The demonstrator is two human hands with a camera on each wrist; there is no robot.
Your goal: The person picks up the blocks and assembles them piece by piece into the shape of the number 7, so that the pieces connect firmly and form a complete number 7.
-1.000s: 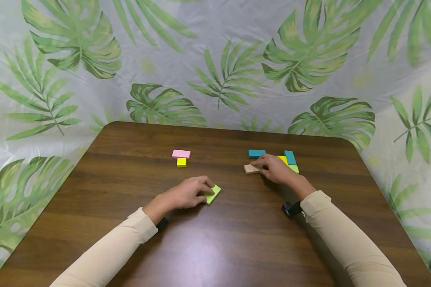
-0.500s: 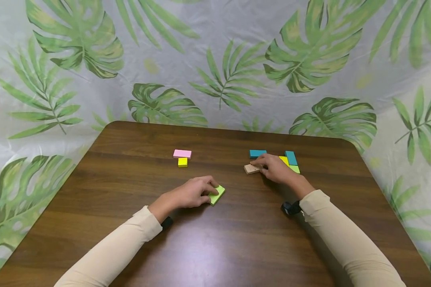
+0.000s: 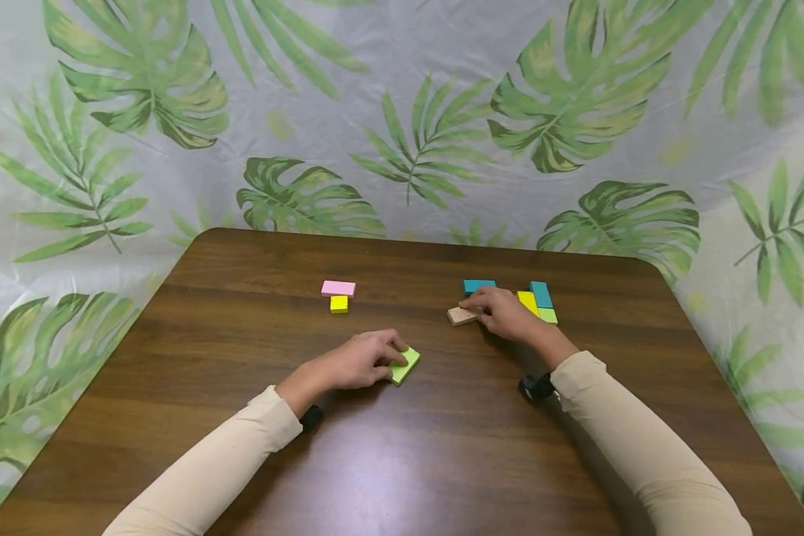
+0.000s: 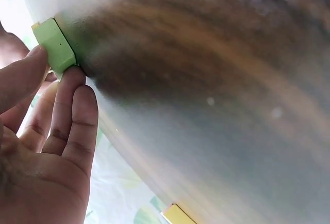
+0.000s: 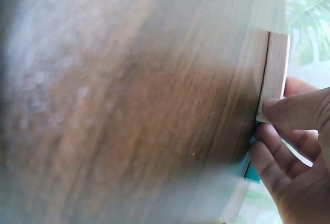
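Near the middle of the table, my left hand (image 3: pixel 358 362) pinches a lime-green flat block (image 3: pixel 407 365) by its edges, thumb on the near side. In the left wrist view the same green block (image 4: pixel 55 46) sits between thumb and fingertips. Farther right, my right hand (image 3: pixel 509 316) holds a plain wooden block (image 3: pixel 461 316) that lies flat on the table. The right wrist view shows the thumb against the side of the wooden block (image 5: pixel 274 72). A teal block (image 3: pixel 479 286) lies just behind the right fingers.
Beside the right hand, a yellow block (image 3: pixel 527 301), another teal block (image 3: pixel 540 294) and a small light-green block (image 3: pixel 548 316) sit together. A pink block (image 3: pixel 338 288) and a small yellow block (image 3: pixel 339 304) lie back left. A leaf-print sheet (image 3: pixel 435 112) hangs behind the table (image 3: pixel 241 313).
My left hand has slid the lime-green block a little to the right. My right hand has shifted slightly left with the wooden block, uncovering more of the yellow block.
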